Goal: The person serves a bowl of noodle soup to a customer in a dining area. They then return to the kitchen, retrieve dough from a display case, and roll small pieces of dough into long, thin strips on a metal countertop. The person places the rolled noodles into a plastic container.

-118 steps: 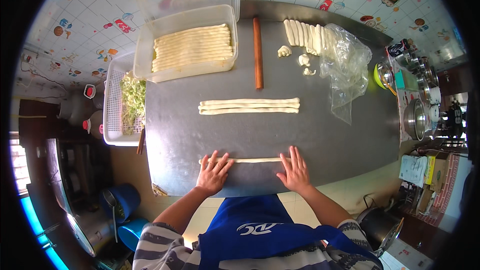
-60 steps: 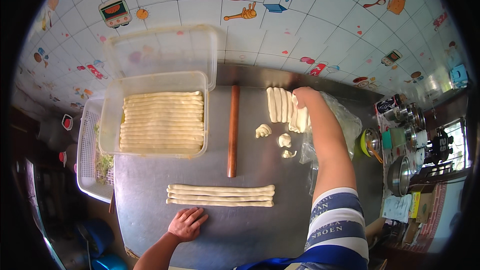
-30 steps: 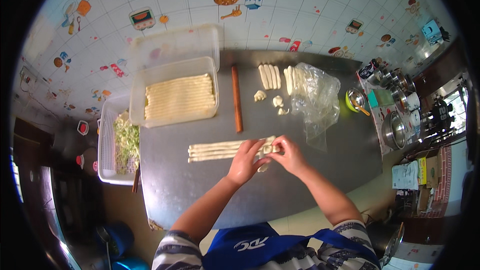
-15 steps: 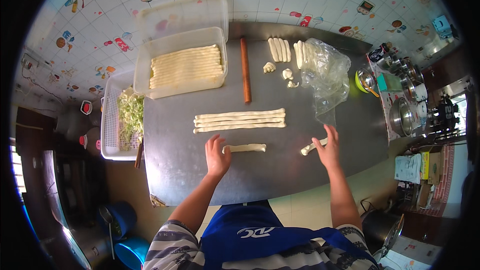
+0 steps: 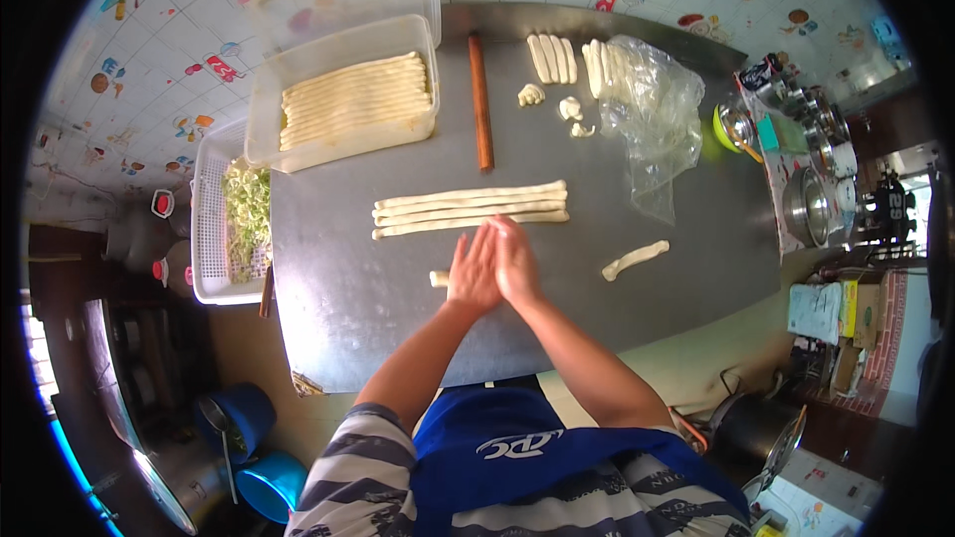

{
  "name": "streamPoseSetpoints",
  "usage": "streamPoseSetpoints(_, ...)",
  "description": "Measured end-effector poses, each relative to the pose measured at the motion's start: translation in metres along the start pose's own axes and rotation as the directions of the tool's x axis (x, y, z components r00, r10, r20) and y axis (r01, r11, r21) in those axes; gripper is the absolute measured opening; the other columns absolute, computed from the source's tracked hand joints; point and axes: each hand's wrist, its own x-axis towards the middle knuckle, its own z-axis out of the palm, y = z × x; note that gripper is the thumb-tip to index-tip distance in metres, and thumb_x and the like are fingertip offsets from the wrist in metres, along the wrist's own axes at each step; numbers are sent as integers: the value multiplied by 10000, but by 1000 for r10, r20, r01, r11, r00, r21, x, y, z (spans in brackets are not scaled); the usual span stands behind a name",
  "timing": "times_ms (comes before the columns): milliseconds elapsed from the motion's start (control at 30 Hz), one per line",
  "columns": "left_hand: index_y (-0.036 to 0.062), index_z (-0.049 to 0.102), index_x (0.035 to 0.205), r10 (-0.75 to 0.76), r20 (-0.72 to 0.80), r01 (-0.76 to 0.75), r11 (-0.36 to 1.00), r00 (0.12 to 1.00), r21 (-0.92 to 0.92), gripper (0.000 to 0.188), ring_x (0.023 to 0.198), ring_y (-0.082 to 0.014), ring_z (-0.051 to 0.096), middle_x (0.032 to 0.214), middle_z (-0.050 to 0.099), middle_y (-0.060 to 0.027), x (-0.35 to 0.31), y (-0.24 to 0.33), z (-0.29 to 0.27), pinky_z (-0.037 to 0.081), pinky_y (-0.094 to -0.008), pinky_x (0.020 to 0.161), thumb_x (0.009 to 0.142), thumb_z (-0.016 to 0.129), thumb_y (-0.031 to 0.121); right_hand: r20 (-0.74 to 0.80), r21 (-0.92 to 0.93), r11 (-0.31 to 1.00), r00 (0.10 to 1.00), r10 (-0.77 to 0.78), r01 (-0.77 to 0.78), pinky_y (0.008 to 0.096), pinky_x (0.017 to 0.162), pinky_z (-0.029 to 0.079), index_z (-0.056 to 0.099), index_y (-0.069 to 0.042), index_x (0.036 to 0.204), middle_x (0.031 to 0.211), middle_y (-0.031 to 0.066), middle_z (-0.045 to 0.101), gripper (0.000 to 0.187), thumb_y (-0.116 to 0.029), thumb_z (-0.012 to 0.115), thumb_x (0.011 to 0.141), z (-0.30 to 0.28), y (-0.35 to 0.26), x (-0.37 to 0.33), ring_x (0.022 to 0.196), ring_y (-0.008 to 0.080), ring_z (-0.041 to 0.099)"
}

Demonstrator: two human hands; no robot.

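Observation:
My left hand and my right hand lie close together with fingers stretched out, over a short dough strip on the metal table. Only the strip's left end shows; the rest is hidden under my hands. Just beyond my fingertips, several long dough strips lie side by side. Another short piece of dough rests apart to the right, untouched. I cannot tell how hard my palms press on the dough.
A plastic tub of dough strips stands at the back left, beside a white basket of shredded greens. A rolling pin, short dough strips, small dough lumps and a clear plastic bag lie behind. Bowls line the right side.
My right hand has left the short piece on the right and moved left beside my left hand. My left hand has shifted right over the other short strip.

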Motion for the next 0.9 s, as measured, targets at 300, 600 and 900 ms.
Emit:
streamPoseSetpoints(300,174,368,1427,-29,126,33,999,992,-30,570,1417,-226,207,1503,306,-24,-80,-14,-6,137,-584,1084,896,430,371,529,-615,679,848,-21,401,442,1138,192,319,-7,1422,1483,274,226,779,-556,454,886,-14,-19,-57,1395,385,206)
streamPoseSetpoints(600,133,429,1383,-5,152,19,996,988,-89,614,1383,-299,273,1471,359,-73,-128,-39,-37,212,-505,1086,819,590,315,710,-604,558,702,52,569,449,1088,291,314,-126,1449,1474,273,245,780,-588,492,847,-65,-26,-83,1378,399,242)
streamPoseSetpoints(900,168,382,1412,-30,221,45,997,975,-67,645,1393,-370,211,1501,273,-144,-150,-58,-35,235,-510,1093,844,570,411,656,-659,561,748,102,501,464,1067,299,285,-175,1467,1512,226,196,734,-515,526,863,-98,-9,-81,1392,395,214)
